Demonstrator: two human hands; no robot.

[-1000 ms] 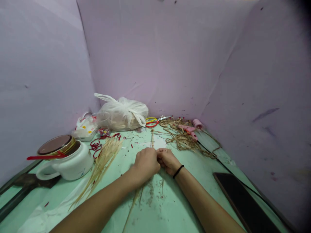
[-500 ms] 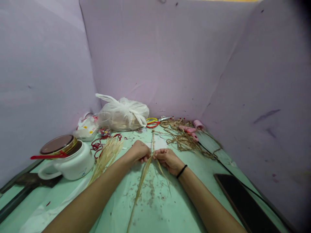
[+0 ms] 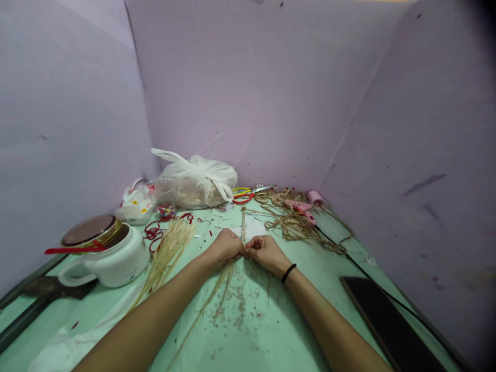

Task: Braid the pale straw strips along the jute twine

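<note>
My left hand [image 3: 227,245] and my right hand [image 3: 263,250] meet knuckle to knuckle on the green table [image 3: 271,336]. Both are closed on pale straw strands [image 3: 217,289] that trail back toward me across the table. A thin braided length of straw [image 3: 243,222] runs away from my fingers toward the far wall. A black band circles my right wrist.
A loose bundle of straw [image 3: 166,253] lies to the left beside a white pot [image 3: 112,258] with a lid and a red stick. Behind are a white plastic bag [image 3: 194,181], red cord, scissors [image 3: 251,192], tangled twine [image 3: 294,222] and a pink glue gun. A dark slab [image 3: 387,315] lies at right.
My hands parted and spread the strands, then came back together slightly farther along the braid. The loose straw ends shifted on the table.
</note>
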